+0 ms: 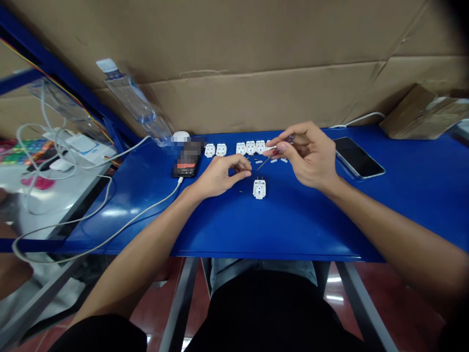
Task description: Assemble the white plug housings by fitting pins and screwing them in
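Note:
My right hand grips a screwdriver with a reddish handle, its thin shaft slanting down to the left. Below the tip, a white plug part with two metal prongs lies on the blue table. My left hand is closed in a pinch left of the screwdriver tip; whatever its fingertips hold, if anything, is too small to make out. Behind the hands, several similar white plug parts stand in a row, partly hidden by my right hand. Small pins and white pieces lie in front of them.
A phone on a white cable lies at the left, near a leaning clear bottle. Another phone and a cardboard box are at the right. Cardboard lines the back. Part of another person shows at the far left.

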`<state>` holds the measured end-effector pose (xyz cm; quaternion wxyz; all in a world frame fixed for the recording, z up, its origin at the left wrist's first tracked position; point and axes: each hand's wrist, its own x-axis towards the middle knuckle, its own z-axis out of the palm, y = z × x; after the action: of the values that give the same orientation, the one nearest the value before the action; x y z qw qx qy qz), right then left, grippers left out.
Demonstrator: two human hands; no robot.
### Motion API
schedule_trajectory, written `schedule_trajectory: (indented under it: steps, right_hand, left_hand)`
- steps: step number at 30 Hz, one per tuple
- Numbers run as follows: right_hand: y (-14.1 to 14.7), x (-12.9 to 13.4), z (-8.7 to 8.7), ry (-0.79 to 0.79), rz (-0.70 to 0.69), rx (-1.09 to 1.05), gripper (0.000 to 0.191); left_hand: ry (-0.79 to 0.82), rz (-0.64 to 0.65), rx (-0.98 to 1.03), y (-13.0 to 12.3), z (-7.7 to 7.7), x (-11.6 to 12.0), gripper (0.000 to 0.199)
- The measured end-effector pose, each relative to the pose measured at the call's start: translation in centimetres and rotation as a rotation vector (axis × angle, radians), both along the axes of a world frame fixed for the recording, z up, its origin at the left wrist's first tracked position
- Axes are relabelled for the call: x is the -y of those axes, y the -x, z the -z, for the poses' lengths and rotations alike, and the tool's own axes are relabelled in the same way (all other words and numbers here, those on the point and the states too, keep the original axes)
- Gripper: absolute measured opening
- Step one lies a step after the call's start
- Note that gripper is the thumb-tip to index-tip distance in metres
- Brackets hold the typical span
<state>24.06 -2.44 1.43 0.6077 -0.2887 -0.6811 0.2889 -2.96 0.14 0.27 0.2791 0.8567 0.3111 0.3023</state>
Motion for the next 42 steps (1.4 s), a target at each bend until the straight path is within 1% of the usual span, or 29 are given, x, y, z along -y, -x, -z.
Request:
schedule_trajectory:
  steps: [3,5,8,18,21,23,25,28,30,33,36,38,39,40,42]
  right_hand:
    - [0.1,-0.1,0.2,-0.027,-0.032,-0.017,0.029]
    - [0.2,-0.1,0.3,-0.042,-0.061,-0.019,0.027]
    - [0.2,-0.1,0.4,-0.039,-0.083,-0.008,0.023]
    - [0.3,0.3,0.2,-0.036,-0.092,0.005,0.017]
    - [0.2,0.3,0.2,-0.031,-0.129,0.024,0.016]
    - [-0.1,0.2,0.3,-0.016,-0.175,0.068,0.019]
    - [-0.4,0.1,0.4,0.005,-0.207,0.127,0.026]
    - [-0.6,0.0,0.5,0.016,-0.205,0.182,0.037]
    - [-0.5,0.1,0.5,0.011,-0.189,0.188,0.04]
    - [-0.4,0.2,0.3,-0.003,-0.192,0.166,0.038]
    - [-0.4,0.2,0.2,-0.011,-0.203,0.143,0.038]
    - [-0.5,0.1,0.0,-0.016,-0.175,0.142,0.037]
    - [-0.6,0.0,0.0,-0.02,-0.158,0.143,0.037]
    - [-0.7,0.0,-0.2,-0.025,-0.143,0.142,0.037]
    - [-0.9,-0.2,-0.5,-0.028,-0.121,0.135,0.038]
  left_hand:
    - [0.049,0.027,0.126,-0.4,0.7,0.0,0.016]
    - [0.063,0.043,0.165,-0.6,1.0,0.0,0.016]
    - [0.079,0.051,0.169,-0.8,1.0,0.1,0.014]
    - [0.082,0.069,0.149,-0.8,0.8,0.2,0.013]
    - [0.071,0.093,0.144,-0.8,0.8,0.2,0.012]
    - [0.059,0.11,0.142,-0.7,0.8,0.1,0.011]
    - [0.045,0.112,0.147,-0.7,0.9,0.2,0.01]
    - [0.023,0.095,0.137,-0.7,0.8,0.3,0.013]
    - [0.015,0.1,0.114,-0.8,0.7,0.5,0.019]
    - [0.0,0.112,0.087,-0.8,0.4,0.6,0.034]
    - [-0.016,0.104,0.032,-0.7,0.2,0.7,0.06]
    - [-0.003,0.13,-0.006,-0.7,0.4,0.7,0.081]
    - [0.008,0.148,-0.018,-0.7,0.5,0.7,0.088]
    - [0.018,0.161,-0.026,-0.8,0.6,0.7,0.092]
    - [0.03,0.157,-0.036,-1.0,0.9,0.7,0.088]
